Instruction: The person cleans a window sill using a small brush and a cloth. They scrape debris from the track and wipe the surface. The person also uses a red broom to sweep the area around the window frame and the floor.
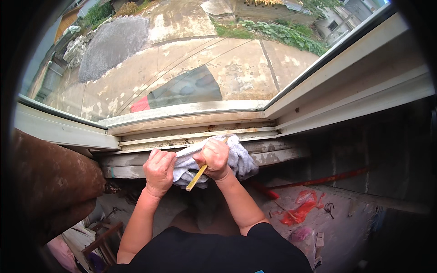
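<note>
Bunched over the inner window sill (131, 160) lies a pale grey-white towel (242, 157). My left hand (159, 170) grips the towel's left end. A flat yellowish stick (197, 178) passes through the fist of my right hand (214, 157), which rests over the towel. The stick's near end points back towards me, and its far end shows just beyond my knuckles against the cloth. Behind the towel runs the white window track (194, 136), with dark dirt and rusty spots in its grooves. The sill looks damp in patches.
A white window frame (341, 78) flanks the right side, glass ahead. At left stands a large brown cylindrical object (58, 170). Below right, a red plastic bag (302, 208) and a red bar (321, 179) appear. A wooden frame (102, 239) stands lower left. Outside lies a gravel pile (112, 47).
</note>
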### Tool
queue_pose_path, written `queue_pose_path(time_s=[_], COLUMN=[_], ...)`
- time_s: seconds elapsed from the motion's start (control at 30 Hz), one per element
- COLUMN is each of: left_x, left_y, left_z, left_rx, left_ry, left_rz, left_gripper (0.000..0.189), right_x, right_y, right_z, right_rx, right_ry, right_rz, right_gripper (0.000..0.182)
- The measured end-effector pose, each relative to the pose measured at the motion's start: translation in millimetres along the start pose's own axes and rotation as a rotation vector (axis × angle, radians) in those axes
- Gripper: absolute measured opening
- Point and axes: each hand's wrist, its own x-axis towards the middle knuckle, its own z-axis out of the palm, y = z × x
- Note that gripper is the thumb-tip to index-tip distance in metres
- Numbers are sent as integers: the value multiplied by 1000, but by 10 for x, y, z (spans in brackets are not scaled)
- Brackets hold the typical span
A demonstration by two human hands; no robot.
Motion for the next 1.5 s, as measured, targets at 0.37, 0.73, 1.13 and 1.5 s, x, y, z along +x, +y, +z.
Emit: queue_pose_path(time_s=[0.37, 0.73, 1.13, 1.5], left_x=[-373, -179, 397, 8], left_y=[-314, 458, 1200, 579], left_z=[-492, -429, 774, 247], left_rx=[62, -1, -209, -107], left_ry=[57, 149, -35, -85], left_rz=[-188, -185, -16, -315], left_gripper=[4, 9, 17, 8], right_x=[169, 472, 444, 550], right_y=[-364, -397, 520, 315], right_z=[516, 33, -1291, -741], right_rx=[216, 171, -63, 490], right_ry=[11, -136, 25, 265], right_rz=[11, 30, 577, 848], right_gripper=[43, 37, 42, 52])
